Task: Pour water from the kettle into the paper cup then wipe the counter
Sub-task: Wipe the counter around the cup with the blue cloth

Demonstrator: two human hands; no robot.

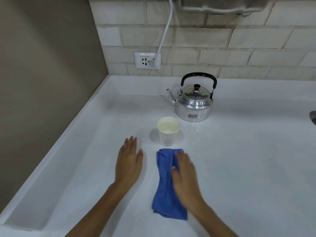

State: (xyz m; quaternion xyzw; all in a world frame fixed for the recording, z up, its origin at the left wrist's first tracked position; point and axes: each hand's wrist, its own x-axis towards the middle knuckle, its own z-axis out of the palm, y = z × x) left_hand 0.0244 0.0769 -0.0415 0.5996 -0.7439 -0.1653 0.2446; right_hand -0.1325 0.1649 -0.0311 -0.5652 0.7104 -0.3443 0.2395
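A shiny metal kettle [194,101] with a black handle stands upright on the white counter [248,159], spout pointing left. In front of it a white paper cup [168,131] holds water. A blue cloth [165,183] lies folded lengthwise just in front of the cup. My right hand [185,175] rests flat on the cloth's right side, fingers together, slightly blurred. My left hand [129,162] lies flat on the bare counter left of the cloth, fingers extended, holding nothing.
A wall socket [147,61] with a white plug and cable sits on the brick backsplash behind. A beige wall and the counter's raised edge [56,151] run along the left. A dark object [313,117] shows at the far right edge.
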